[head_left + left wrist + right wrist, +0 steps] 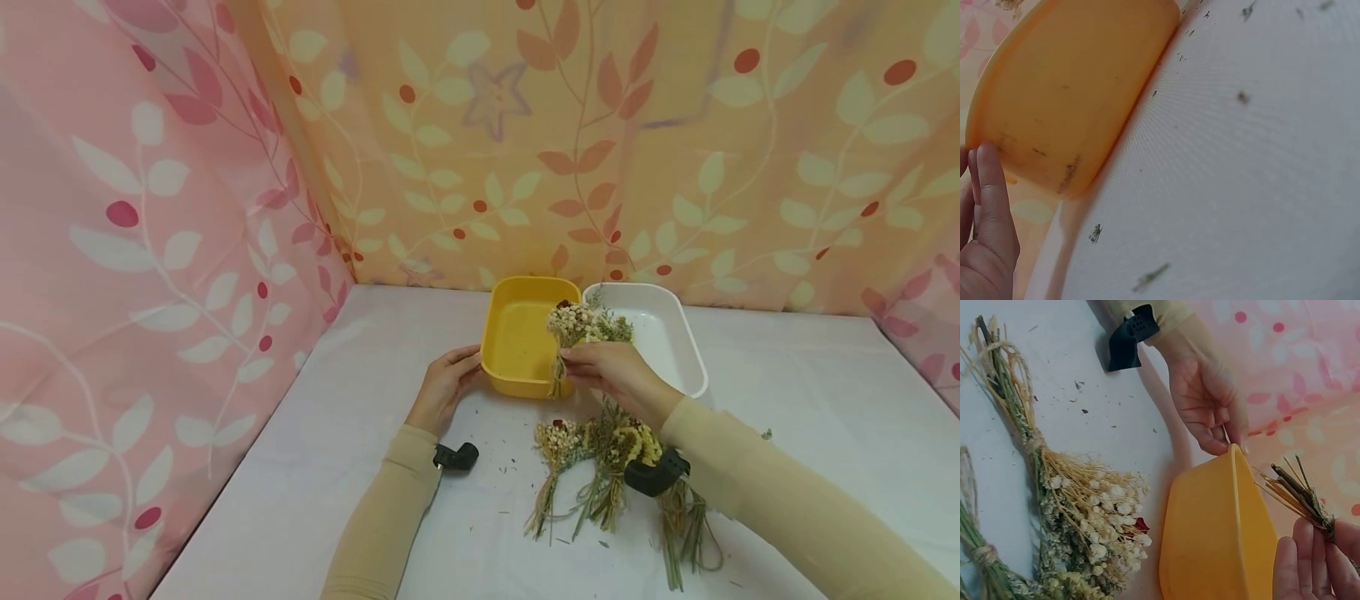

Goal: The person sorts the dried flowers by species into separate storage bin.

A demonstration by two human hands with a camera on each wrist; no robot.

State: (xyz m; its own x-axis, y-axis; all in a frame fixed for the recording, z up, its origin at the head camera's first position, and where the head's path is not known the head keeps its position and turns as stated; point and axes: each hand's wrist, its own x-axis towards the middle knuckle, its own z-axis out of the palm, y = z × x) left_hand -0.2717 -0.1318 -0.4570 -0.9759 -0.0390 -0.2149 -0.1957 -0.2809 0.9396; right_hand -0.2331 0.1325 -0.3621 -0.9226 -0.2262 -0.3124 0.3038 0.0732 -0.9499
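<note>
My left hand (447,383) is at the left side of a yellow plastic tub (525,388), its fingertips and thumb at the rim. Over that tub's right front corner, my right hand (611,375) pinches the tied stems of a small dried-flower bouquet (572,323). Its cream and yellow-green heads point up and away, and the cut stems (1294,487) stick out below the fingers. Just right of the yellow tub stands a white tub (693,358), partly hidden by the bouquet and the right hand.
Several twine-tied dried bouquets (555,450) lie in front of the tubs, partly under my right forearm. Small plant crumbs (1150,277) are scattered on the white tabletop (300,467). A patterned cloth (450,167) hangs behind the table, and a pink one (135,292) at the left.
</note>
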